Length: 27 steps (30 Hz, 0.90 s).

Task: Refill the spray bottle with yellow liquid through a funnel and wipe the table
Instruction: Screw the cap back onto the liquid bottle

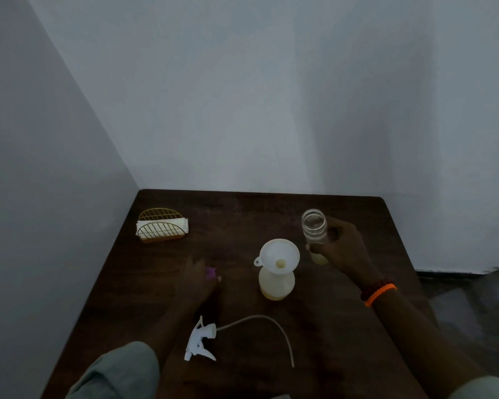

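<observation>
Right now, in the head view, the right hand (339,249) is wrapping its grip around a clear glass jar (315,234), holding it upright with its open mouth facing up and a little pale yellow liquid sitting low inside. The jar is hanging just beside the white plastic funnel (280,256), on the funnel's right and slightly farther from the person. That funnel is sitting in the neck of the translucent, uncapped spray bottle (276,283), which is standing upright on the dark brown wooden surface (242,220) with a shallow layer of yellow liquid at its bottom.

So the move ahead is turning on one relation: the funnel's bowl lies to the left of the gripped jar, and the jar's long axis is running vertically, so any pour would seem to call for tipping the mouth leftward over the bowl. The right hand is plainly the nearer one.

The left hand (198,279) is resting on the surface well to the left of the bottle, with a small purple object (211,273) at its fingers; whether those fingers are pinching it or lying loose is too dim to tell.

Nearer the person, the white trigger sprayer head (200,339) with its long dip tube is lying flat, apart from the bottle. At the far left corner, a gold wire napkin holder (162,226) with white napkins is standing untouched.
</observation>
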{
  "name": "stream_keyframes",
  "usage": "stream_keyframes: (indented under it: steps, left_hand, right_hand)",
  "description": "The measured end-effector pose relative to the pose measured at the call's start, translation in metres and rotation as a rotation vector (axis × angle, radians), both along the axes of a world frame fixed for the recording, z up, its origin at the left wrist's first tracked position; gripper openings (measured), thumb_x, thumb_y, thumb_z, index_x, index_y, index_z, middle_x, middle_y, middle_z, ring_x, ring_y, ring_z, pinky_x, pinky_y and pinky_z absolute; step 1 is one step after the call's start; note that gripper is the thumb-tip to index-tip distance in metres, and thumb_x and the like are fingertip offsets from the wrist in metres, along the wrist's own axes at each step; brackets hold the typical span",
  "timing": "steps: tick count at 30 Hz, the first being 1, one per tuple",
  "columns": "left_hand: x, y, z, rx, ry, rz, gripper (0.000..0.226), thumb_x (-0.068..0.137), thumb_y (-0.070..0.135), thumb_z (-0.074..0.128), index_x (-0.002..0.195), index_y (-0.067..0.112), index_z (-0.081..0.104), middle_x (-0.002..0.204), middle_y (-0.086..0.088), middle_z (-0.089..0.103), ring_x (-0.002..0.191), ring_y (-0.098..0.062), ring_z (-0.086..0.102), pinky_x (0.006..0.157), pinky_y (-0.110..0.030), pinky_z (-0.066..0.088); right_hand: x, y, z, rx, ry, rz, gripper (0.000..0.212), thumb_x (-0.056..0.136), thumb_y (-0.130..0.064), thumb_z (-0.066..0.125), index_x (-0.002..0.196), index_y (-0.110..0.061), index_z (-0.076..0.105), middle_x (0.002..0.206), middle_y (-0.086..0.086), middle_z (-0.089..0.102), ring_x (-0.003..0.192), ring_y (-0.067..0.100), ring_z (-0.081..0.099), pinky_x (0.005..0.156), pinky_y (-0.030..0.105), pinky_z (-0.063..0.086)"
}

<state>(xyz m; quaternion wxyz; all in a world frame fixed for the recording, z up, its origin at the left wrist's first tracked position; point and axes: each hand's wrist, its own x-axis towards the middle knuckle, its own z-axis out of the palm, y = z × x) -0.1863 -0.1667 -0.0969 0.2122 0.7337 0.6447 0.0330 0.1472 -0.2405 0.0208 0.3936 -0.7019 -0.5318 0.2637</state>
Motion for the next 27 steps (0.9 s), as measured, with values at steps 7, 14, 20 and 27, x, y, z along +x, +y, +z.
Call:
stream_keyframes:
  steps: [7, 14, 20, 27]
  left_hand:
    - [-0.010, -0.008, -0.020, -0.001, -0.016, -0.021, 0.066, 0.083, 0.047, 0.070, 0.140, 0.025, 0.045, 0.142, -0.006, 0.044, 0.123, -0.021, 0.050, 0.098, -0.034, 0.048]
    - [-0.007, -0.001, -0.021, 0.039, -0.079, -0.031, 0.051, 0.085, 0.042, 0.069, 0.129, 0.022, 0.053, 0.129, -0.003, 0.055, 0.115, -0.016, 0.053, 0.095, -0.031, 0.047]
    - [0.041, 0.028, 0.052, 0.144, -0.340, -0.074, 0.049, 0.077, 0.043, 0.077, 0.119, 0.024, 0.060, 0.112, 0.004, 0.061, 0.103, -0.011, 0.057, 0.090, -0.033, 0.052]
    - [0.124, 0.027, 0.171, 0.334, -0.644, -0.382, 0.055, 0.074, 0.042, 0.083, 0.120, 0.017, 0.066, 0.105, 0.008, 0.066, 0.091, 0.000, 0.060, 0.079, -0.007, 0.046]
  right_hand:
    - [0.001, -0.001, -0.005, -0.009, 0.041, -0.006, 0.050, 0.059, -0.014, 0.090, 0.104, -0.028, 0.073, 0.099, -0.012, 0.075, 0.095, 0.003, 0.069, 0.090, 0.041, 0.057]
    - [0.001, -0.005, -0.009, -0.021, 0.086, -0.038, 0.047, 0.058, -0.013, 0.089, 0.100, -0.030, 0.074, 0.097, -0.012, 0.076, 0.093, 0.003, 0.070, 0.089, 0.044, 0.058]
    - [0.004, -0.006, -0.008, -0.018, 0.094, -0.061, 0.046, 0.058, -0.012, 0.090, 0.099, -0.028, 0.075, 0.095, -0.009, 0.076, 0.091, 0.005, 0.071, 0.088, 0.043, 0.058]
    - [0.006, -0.003, 0.002, 0.011, 0.084, -0.065, 0.047, 0.060, -0.009, 0.089, 0.100, -0.028, 0.073, 0.096, -0.008, 0.075, 0.091, 0.005, 0.070, 0.086, 0.038, 0.058]
